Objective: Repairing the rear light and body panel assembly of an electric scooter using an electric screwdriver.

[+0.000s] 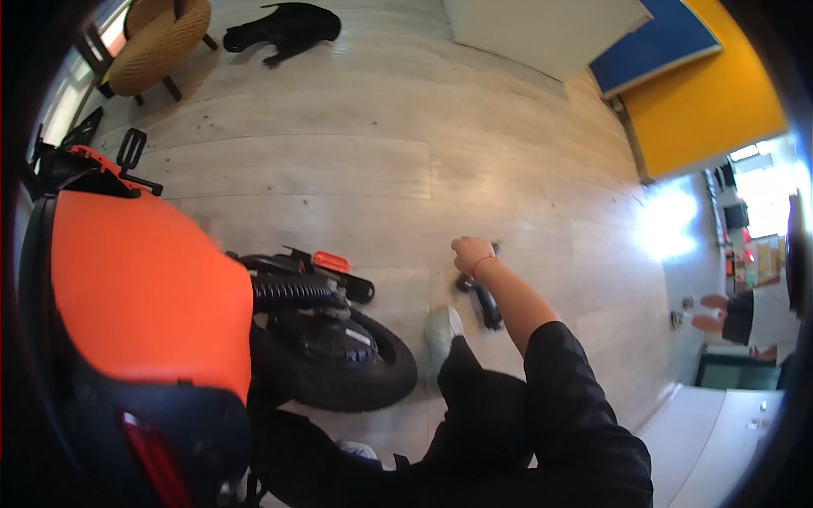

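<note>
My right hand point(472, 254) reaches out over the floor with its fingers curled closed and a thin band round the wrist. Whatever lies inside the fist, if anything, is hidden. Just behind and below the wrist is a dark object point(488, 310) with a grey part, half covered by my forearm; its kind is unclear. My left hand is out of sight. On my left stands an electric two-wheeler with an orange body panel point(152, 288), a black tyre point(381, 385) round a hub motor point(334, 339), a coil spring point(292, 293) and a red tail light point(157, 461).
Pale wood-look flooring point(356, 169) spreads ahead. A woven chair point(161, 46) stands far left, near a black shape point(288, 30), perhaps an animal, lying down. Yellow point(703, 110) and blue point(656, 46) panels rise far right. Another person's shorts point(739, 317) show at right. My shoe point(442, 334) is near.
</note>
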`<state>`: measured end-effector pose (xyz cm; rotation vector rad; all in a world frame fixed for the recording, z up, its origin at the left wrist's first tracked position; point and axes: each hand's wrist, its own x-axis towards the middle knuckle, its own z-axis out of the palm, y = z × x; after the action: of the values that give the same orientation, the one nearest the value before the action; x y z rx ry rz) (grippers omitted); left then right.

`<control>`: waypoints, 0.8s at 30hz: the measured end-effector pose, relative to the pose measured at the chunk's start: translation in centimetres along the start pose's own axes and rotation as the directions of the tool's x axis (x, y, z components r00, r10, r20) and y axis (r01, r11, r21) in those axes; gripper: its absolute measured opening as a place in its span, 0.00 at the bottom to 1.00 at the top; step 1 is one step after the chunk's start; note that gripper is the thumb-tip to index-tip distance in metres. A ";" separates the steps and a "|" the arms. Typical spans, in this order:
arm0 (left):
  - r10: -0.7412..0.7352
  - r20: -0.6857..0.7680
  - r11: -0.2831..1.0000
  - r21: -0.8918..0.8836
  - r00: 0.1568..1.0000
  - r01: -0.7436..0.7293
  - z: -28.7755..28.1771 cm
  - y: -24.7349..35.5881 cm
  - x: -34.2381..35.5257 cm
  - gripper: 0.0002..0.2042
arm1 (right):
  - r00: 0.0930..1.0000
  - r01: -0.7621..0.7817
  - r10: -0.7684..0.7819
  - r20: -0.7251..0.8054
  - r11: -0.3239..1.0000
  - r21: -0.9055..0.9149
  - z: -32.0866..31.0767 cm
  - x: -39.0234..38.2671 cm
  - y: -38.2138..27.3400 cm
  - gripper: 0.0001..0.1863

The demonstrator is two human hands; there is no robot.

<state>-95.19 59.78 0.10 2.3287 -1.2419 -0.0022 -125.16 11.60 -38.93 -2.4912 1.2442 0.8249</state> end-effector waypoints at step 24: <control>-0.536 -0.181 0.800 0.203 0.824 0.565 6.7 2.3 5.5 0.34 | 0.769 0.376 -0.291 -0.569 0.926 0.035 -7.2 43.6 -8.9 0.19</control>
<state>-95.31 51.53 -3.55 2.7877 -0.4842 0.0934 -94.49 -14.85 -58.77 -2.7995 0.8942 -0.1022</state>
